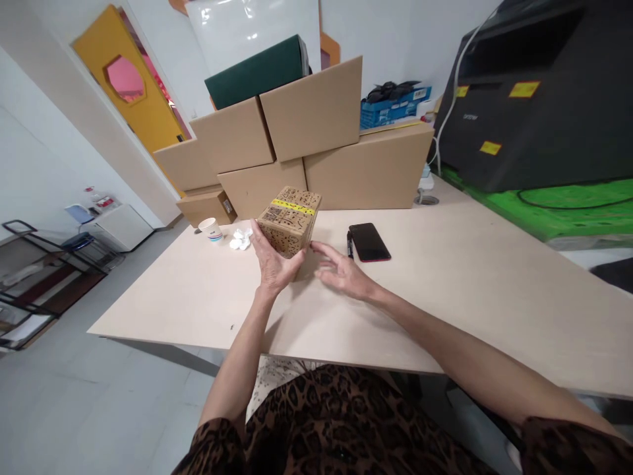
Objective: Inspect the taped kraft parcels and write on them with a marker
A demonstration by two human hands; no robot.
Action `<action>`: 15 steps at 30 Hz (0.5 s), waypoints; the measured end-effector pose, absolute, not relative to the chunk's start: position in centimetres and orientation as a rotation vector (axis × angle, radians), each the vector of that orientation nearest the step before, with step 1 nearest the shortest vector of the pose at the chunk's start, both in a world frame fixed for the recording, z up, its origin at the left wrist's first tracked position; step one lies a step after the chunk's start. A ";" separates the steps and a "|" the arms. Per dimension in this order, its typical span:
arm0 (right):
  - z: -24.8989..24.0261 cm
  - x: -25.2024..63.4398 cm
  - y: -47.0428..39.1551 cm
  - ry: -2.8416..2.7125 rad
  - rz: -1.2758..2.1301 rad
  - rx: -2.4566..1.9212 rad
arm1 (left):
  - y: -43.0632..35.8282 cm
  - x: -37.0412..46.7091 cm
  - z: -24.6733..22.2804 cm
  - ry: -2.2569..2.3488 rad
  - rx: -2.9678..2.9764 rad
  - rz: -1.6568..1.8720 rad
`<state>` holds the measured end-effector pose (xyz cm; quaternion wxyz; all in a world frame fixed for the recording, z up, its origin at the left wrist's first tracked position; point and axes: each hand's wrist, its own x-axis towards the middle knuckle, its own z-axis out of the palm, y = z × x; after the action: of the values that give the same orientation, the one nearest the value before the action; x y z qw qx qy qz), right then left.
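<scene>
A small cardboard box (284, 231) with dark printed doodles and a strip of yellow tape across its top is tilted above the table. My left hand (277, 264) grips it from the near left side, thumb along the near edge. Just right of the box, my right hand (343, 274) has its fingers apart and slightly curled, with nothing in them. Its fingertips are close to the box's right side; whether they touch I cannot tell. A black phone (370, 242) and a dark pen (350, 245) lie side by side beyond the right hand.
On the table (445, 290), a paper cup (211, 229) and crumpled tissue (241, 239) sit at left. Large cardboard boxes (368, 168) are stacked along the back, a green box (257, 72) on top. A blue crate (388, 112) stands behind; a black machine (534, 99) is at right.
</scene>
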<state>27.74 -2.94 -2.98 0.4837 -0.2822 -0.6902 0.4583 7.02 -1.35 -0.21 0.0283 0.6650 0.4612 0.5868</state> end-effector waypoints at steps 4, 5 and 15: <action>-2.3 31.6 -0.2 -2.063 0.476 -1.081 | -1.1 5.7 -0.5 1.214 2.017 1.780; -2.3 32.5 0.3 -2.172 0.343 -1.193 | -1.0 5.3 -0.6 1.162 2.005 1.749; -4.3 32.3 3.5 -2.670 -0.056 -1.445 | -0.7 3.7 -0.1 0.876 1.968 1.513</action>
<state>32.29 3.48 -4.26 0.0526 -0.4752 -0.8781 -0.0184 3.73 -0.66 -0.10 0.2520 0.7234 0.3222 0.5561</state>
